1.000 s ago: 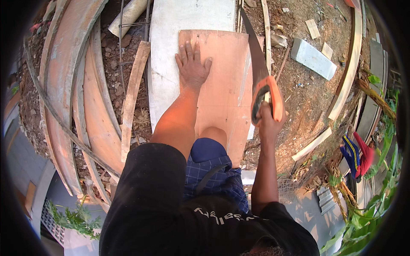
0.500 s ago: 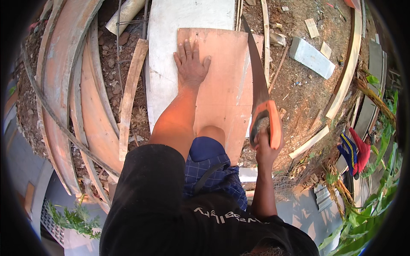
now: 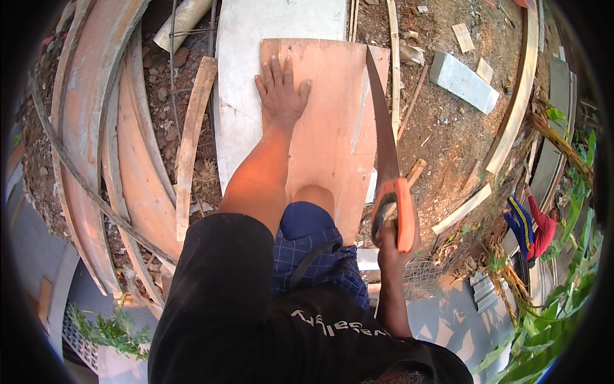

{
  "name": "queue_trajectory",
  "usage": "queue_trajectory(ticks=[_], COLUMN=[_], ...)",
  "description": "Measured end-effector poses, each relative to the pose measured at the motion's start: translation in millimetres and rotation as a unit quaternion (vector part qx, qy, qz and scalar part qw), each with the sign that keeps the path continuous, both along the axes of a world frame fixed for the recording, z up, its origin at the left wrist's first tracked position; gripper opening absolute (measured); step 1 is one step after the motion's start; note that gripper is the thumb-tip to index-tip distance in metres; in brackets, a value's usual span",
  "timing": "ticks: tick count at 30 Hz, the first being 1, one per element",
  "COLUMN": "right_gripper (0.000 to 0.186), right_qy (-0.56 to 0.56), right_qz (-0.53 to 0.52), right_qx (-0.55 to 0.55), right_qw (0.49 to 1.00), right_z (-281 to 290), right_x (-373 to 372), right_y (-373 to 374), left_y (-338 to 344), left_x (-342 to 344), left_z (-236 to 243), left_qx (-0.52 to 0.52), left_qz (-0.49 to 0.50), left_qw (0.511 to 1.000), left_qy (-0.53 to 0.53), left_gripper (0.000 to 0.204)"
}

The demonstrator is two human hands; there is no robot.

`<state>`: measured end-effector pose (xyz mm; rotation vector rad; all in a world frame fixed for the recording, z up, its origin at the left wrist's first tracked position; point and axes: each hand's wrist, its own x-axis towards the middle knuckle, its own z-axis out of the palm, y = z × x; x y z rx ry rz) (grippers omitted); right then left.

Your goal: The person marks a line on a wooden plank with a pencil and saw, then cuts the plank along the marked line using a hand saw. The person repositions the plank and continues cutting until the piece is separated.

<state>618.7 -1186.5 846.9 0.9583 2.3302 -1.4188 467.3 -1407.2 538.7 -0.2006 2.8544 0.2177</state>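
Note:
My left hand lies flat with fingers spread on a reddish plywood sheet, near its far left corner. My right hand is wrapped round the orange and black handle of a hand saw. The saw's long dark blade points away from me and lies across the sheet's right part, its tip near the far edge. Beneath the plywood is a white board, showing on the left and beyond. My bent knee rests at the sheet's near part.
Long planks and a short wooden strip lie to the left over rubble. On the right are a pale block, wood offcuts and a long strip. Another person in red is at the far right, by green leaves.
The saw and my right hand have drawn back toward me, the handle now lower in view. My left hand stays on the plywood. The whole view has shifted slightly.

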Motion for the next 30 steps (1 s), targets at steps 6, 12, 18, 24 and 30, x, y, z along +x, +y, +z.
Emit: queue_trajectory(ticks=[6,12,18,24,30], right_gripper=[0.012,0.048,0.05,0.058,0.062], right_qy=[0.036,-0.053,0.05,-0.027,-0.045], right_qz=[-0.098,0.004,-0.092,-0.046,-0.01], right_qx=[-0.089,-0.001,-0.115,-0.105,-0.02], right_qw=[0.991,0.999,0.988,0.993,0.999], right_z=[-111,55,-124,-64,48], right_x=[-144,60,-105,-68,68], right_y=[9,5,6,2,12], left_y=[7,-3,7,-2,1], left_x=[-15,9,1,-4,2], left_z=[-2,-3,0,1,16], left_qx=[0.008,0.023,0.034,0.011,-0.022], left_qz=[-0.033,-0.009,-0.029,-0.005,0.003], left_qw=[0.997,0.997,0.997,0.997,1.0], left_qy=[0.063,0.068,0.07,0.073,-0.005], left_gripper=[0.08,0.079,0.079,0.08,0.078])
